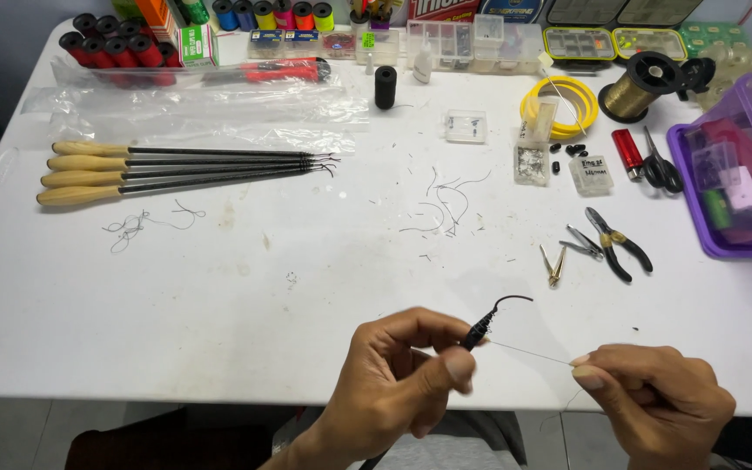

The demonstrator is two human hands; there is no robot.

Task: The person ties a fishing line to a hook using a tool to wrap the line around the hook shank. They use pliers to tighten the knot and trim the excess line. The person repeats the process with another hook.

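White table (pixel 219 287) held four finished rods (pixel 176 170); left hand (pixel 393 383) pinched a black wrapped tip (pixel 480 331), right hand (pixel 654 400) pinched taut thread (pixel 533 352), wrap unfinished.

Surface (pixel 219 287): matt white, smooth laminate look. Rod handles (pixel 84 171): pale wood, shafts dark matt. Pliers (pixel 615 244): bare metal, black-yellow plastic grips. Box (pixel 733 165): translucent purple plastic. Line (pixel 528 352): thin, clear. Bags (pixel 193 109): glossy clear film.

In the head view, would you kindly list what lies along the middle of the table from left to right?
Wooden-handled tools → loose wire scraps → small brass pointed tool → black-handled pliers → purple plastic bin.
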